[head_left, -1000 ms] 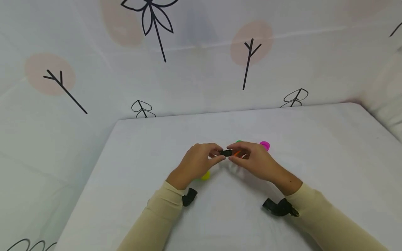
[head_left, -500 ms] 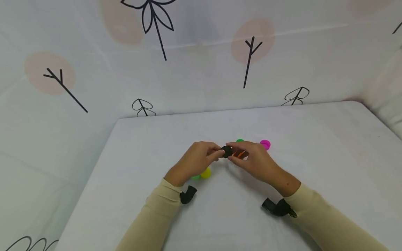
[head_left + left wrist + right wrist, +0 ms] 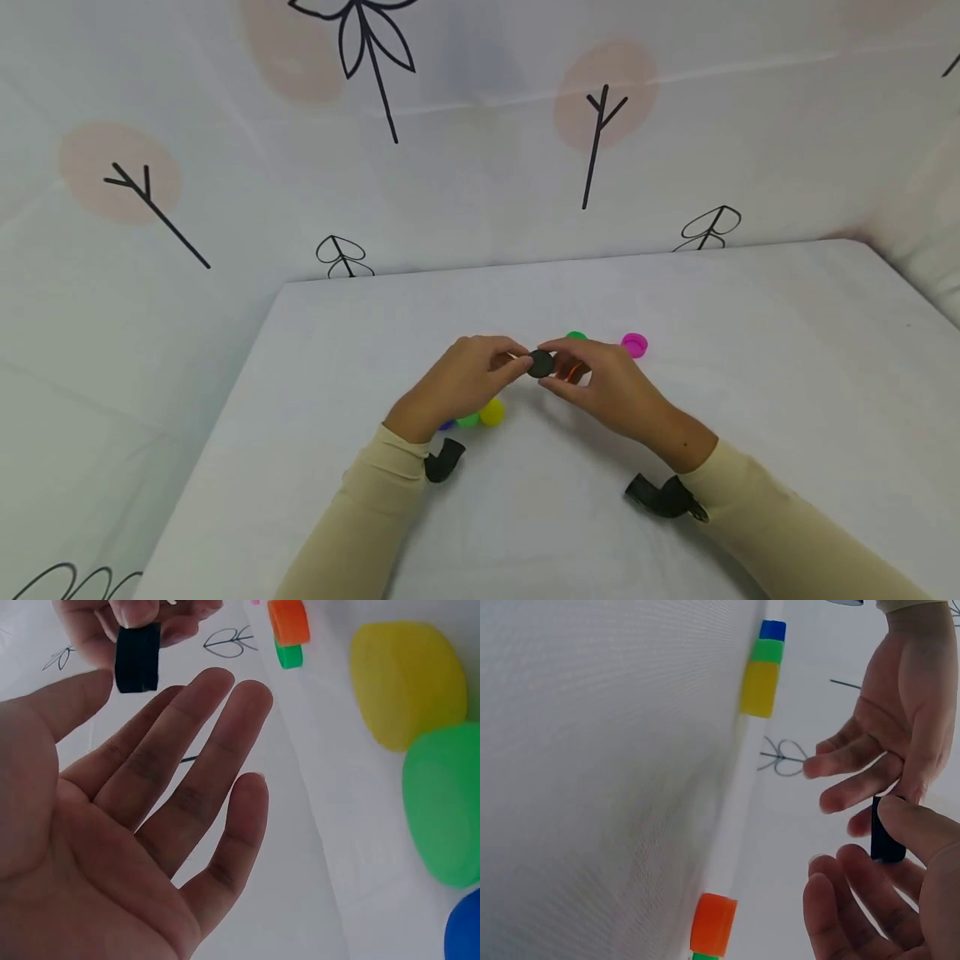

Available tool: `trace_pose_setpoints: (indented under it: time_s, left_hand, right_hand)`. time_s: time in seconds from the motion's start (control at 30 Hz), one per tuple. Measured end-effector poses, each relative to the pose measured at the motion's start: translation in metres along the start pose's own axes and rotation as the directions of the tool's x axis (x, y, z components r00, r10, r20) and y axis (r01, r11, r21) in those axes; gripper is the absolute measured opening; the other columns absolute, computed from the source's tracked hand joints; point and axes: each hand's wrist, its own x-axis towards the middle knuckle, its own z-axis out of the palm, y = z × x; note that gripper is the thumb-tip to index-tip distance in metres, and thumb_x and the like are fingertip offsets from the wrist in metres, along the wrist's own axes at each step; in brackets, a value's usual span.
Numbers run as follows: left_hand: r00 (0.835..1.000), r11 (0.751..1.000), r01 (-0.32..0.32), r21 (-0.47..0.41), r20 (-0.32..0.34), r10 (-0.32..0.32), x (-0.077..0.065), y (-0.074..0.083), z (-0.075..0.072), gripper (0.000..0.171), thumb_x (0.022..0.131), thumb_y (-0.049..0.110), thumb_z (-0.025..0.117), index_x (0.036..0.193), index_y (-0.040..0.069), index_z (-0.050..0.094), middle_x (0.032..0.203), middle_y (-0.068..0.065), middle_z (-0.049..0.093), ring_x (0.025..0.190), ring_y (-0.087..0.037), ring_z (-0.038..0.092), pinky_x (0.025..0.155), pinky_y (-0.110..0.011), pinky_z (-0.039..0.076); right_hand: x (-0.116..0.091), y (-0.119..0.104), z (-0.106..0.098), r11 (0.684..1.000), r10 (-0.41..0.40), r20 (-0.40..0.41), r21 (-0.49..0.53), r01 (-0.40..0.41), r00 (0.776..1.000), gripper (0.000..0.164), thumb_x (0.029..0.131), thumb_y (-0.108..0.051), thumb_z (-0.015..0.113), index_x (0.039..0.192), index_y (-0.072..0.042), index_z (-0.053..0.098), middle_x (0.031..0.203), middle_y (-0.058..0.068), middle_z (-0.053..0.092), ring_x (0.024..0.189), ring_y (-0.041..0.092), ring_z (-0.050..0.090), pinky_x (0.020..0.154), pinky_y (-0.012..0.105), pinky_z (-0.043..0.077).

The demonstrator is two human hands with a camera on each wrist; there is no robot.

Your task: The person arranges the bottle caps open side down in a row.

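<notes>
Pinching a thick, round black disc (image 3: 541, 363), seemingly plastic, by its edge with both the left hand (image 3: 463, 377) and the right hand (image 3: 613, 388), with remaining fingers loosely spread. Held aloft over the middle of the white cloth-covered worktop (image 3: 750, 375), farther from the near edge than a short yellow cylindrical block (image 3: 492, 412). Probably light, stiff and sturdy, perhaps slippery across the smooth face; best taken by opposite sides of the rim, with gentle pressure.
</notes>
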Motion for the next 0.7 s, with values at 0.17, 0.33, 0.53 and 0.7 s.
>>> trace_pose_setpoints:
  time_s: [0.17, 0.33, 0.53, 0.7]
  left_hand:
    - [1.0, 1.0, -0.019, 0.019, -0.005, 0.019, -0.004, 0.001, -0.005, 0.03, 0.095, 0.036, 0.069, 0.121, 0.02, 0.068, 0.11, 0.005, 0.075, 0.101, -0.009, 0.07, 0.09, -0.033, 0.055]
    - [0.999, 0.999, -0.047, 0.023, 0.003, 0.047, -0.007, 0.001, -0.009, 0.031, 0.089, 0.031, 0.077, 0.117, 0.021, 0.068, 0.106, 0.005, 0.075, 0.097, -0.006, 0.068, 0.087, -0.03, 0.055]
    - [1.0, 0.998, -0.023, 0.058, 0.021, 0.022, -0.008, 0.002, -0.012, 0.03, 0.087, 0.031, 0.079, 0.113, 0.019, 0.068, 0.096, 0.007, 0.074, 0.091, -0.006, 0.066, 0.085, -0.029, 0.054]
    - [0.998, 0.998, -0.014, 0.057, 0.058, 0.01, -0.008, 0.0, -0.014, 0.028, 0.086, 0.03, 0.08, 0.108, 0.017, 0.07, 0.094, 0.007, 0.075, 0.091, -0.006, 0.066, 0.087, -0.031, 0.054]
  right_hand:
    - [0.0, 0.001, 0.002, 1.0, -0.006, -0.009, 0.004, 0.006, 1.0, 0.037, 0.081, -0.011, 0.083, 0.116, -0.008, 0.07, 0.089, -0.004, 0.07, 0.079, 0.009, 0.065, 0.072, 0.029, 0.059]
    - [-0.001, 0.0, 0.007, 0.999, -0.015, -0.029, 0.04, 0.016, 0.999, 0.036, 0.08, -0.009, 0.084, 0.114, -0.007, 0.072, 0.088, 0.0, 0.067, 0.077, 0.009, 0.065, 0.071, 0.029, 0.06]
    - [-0.003, -0.004, 0.014, 0.995, 0.017, 0.007, 0.093, -0.018, 1.0, 0.035, 0.081, -0.008, 0.082, 0.115, -0.006, 0.073, 0.093, -0.001, 0.07, 0.08, 0.01, 0.066, 0.073, 0.028, 0.06]
    - [-0.004, -0.005, 0.019, 0.99, 0.078, 0.054, 0.116, -0.084, 0.996, 0.035, 0.084, -0.012, 0.081, 0.118, -0.006, 0.072, 0.097, 0.0, 0.072, 0.083, 0.011, 0.066, 0.076, 0.027, 0.06]
